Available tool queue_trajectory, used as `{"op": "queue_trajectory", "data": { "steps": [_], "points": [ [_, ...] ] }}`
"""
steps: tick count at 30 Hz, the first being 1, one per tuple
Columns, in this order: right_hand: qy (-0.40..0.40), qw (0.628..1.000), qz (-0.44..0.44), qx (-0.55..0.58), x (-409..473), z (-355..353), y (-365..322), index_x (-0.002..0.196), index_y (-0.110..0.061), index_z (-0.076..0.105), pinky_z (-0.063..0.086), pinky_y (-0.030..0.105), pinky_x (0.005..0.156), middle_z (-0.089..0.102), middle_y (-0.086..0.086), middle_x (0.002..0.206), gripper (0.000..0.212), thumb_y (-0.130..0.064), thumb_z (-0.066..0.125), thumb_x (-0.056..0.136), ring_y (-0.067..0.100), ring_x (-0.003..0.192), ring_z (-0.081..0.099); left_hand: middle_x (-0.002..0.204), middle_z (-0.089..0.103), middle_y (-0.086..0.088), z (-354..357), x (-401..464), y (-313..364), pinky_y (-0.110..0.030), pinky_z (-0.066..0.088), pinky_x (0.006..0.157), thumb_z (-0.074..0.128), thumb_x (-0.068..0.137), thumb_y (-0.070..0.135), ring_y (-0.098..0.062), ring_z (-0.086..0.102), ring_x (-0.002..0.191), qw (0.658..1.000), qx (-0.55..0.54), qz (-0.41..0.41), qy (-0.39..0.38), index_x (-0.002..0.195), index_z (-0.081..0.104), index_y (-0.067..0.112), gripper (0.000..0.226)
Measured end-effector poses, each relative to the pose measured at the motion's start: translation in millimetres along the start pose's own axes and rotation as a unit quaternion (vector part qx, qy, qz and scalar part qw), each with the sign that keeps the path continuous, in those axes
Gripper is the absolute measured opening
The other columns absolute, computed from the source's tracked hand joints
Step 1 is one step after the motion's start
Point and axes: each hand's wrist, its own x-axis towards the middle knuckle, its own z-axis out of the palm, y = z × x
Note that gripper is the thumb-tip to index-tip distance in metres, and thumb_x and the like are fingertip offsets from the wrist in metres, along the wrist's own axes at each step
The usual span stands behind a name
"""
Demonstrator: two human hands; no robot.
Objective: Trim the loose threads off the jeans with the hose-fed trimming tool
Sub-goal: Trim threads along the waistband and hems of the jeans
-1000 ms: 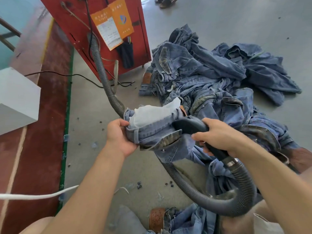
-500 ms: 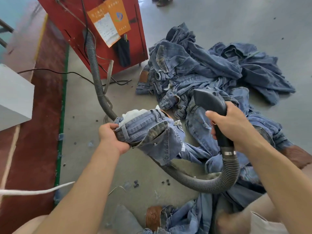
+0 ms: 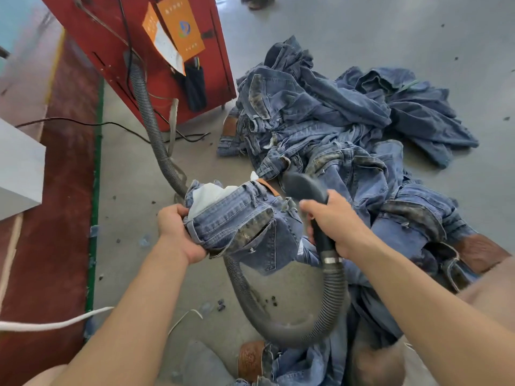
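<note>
Lowered back beside the jeans (image 3: 239, 221) bunched in the left hand (image 3: 178, 232), right hand (image 3: 334, 221) grips the trimming tool (image 3: 309, 196).

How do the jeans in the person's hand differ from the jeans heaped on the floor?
The held jeans are one pair, bunched in the left hand off the floor; the heap of jeans is many pairs lying spread on the floor. The held pair shows white pocket lining; the heap mostly shows blue outsides. Both are faded blue denim with brown waist patches.
</note>
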Motion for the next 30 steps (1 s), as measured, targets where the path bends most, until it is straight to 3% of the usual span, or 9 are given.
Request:
{"op": "queue_trajectory", "data": {
  "steps": [5,9,12,16,18,21,24,28,30],
  "points": [
    [0.033,0.997,-0.066,0.028,-7,-16,-21,0.111,-0.011,0.049,0.052,0.039,0.051,0.057,0.007,0.064,0.03,-0.021,0.07,0.091,0.026,0.052,0.055,0.132,0.067,-0.012,-5,17,9,-0.051,0.049,0.088,0.048,0.083,0.017,-0.034,0.066,0.104,0.985,0.161,-0.016,0.053,0.104,0.06,0.017,0.024],
    [-0.039,0.989,-0.106,-0.094,-42,5,-5,0.104,-0.021,0.049,0.052,0.038,0.048,0.061,0.005,0.061,0.024,-0.025,0.067,0.089,0.028,0.048,0.058,0.131,0.046,-0.019,3,32,-9,-0.077,0.034,0.104,0.036,0.104,0.001,-0.048,0.045,0.134,0.988,0.112,-0.073,0.078,0.119,0.047,0.006,0.019],
    [-0.077,0.981,-0.109,-0.143,-65,29,25,0.1,-0.033,0.049,0.048,0.035,0.045,0.06,-0.004,0.055,0.023,-0.026,0.067,0.087,0.019,0.045,0.057,0.137,0.046,-0.028,47,29,8,-0.063,0.034,0.114,0.032,0.107,0.005,-0.042,0.045,0.133,0.995,0.0,0.047,-0.091,0.118,0.048,-0.003,0.022],
    [-0.079,0.978,-0.088,-0.17,-76,39,48,0.098,-0.04,0.047,0.049,0.028,0.045,0.058,-0.008,0.057,0.024,-0.03,0.065,0.086,0.013,0.047,0.059,0.141,0.054,-0.009,103,10,78,-0.054,0.036,0.119,0.042,0.107,0.025,-0.016,0.051,0.13,0.914,0.034,0.21,-0.346,0.148,0.041,0.017,0.042],
    [-0.075,0.978,-0.083,-0.175,-73,36,50,0.099,-0.039,0.046,0.051,0.03,0.047,0.059,-0.007,0.057,0.024,-0.028,0.064,0.087,0.014,0.047,0.06,0.145,0.058,0.001,95,17,87,-0.045,0.052,0.106,0.047,0.104,0.024,-0.013,0.057,0.129,0.919,0.128,0.284,-0.244,0.156,0.037,0.019,0.053],
    [-0.053,0.981,-0.079,-0.171,-57,29,49,0.098,-0.038,0.045,0.05,0.03,0.046,0.06,-0.003,0.055,0.023,-0.028,0.063,0.088,0.017,0.045,0.06,0.109,0.075,-0.003,35,55,35,-0.038,0.051,0.087,0.048,0.1,0.013,-0.028,0.067,0.11,0.899,0.279,0.327,0.081,0.117,0.069,0.012,0.027],
    [-0.021,0.988,-0.056,-0.14,-39,26,49,0.102,-0.029,0.046,0.051,0.035,0.048,0.061,0.003,0.056,0.021,-0.027,0.062,0.088,0.022,0.046,0.06,0.122,0.068,-0.028,-58,79,-59,-0.041,0.051,0.084,0.049,0.099,0.006,-0.043,0.063,0.117,0.777,0.584,0.143,0.186,0.115,0.069,-0.005,0.028],
    [0.01,0.997,-0.032,-0.063,-18,22,48,0.104,-0.019,0.047,0.051,0.042,0.052,0.056,0.005,0.057,0.021,-0.02,0.062,0.09,0.026,0.046,0.054,0.131,0.065,-0.025,-107,51,-163,-0.024,0.052,0.069,0.056,0.101,0.024,-0.032,0.066,0.106,0.434,0.862,-0.165,-0.202,0.122,0.064,-0.004,0.036],
    [0.022,0.998,-0.039,-0.049,-14,23,47,0.104,-0.017,0.048,0.051,0.042,0.052,0.055,0.006,0.057,0.02,-0.018,0.062,0.09,0.027,0.045,0.054,0.135,0.063,-0.021,-105,40,-197,-0.019,0.051,0.073,0.07,0.087,0.043,-0.024,0.062,0.103,0.46,0.826,-0.236,-0.224,0.115,0.063,0.009,0.045]
  ]
}}
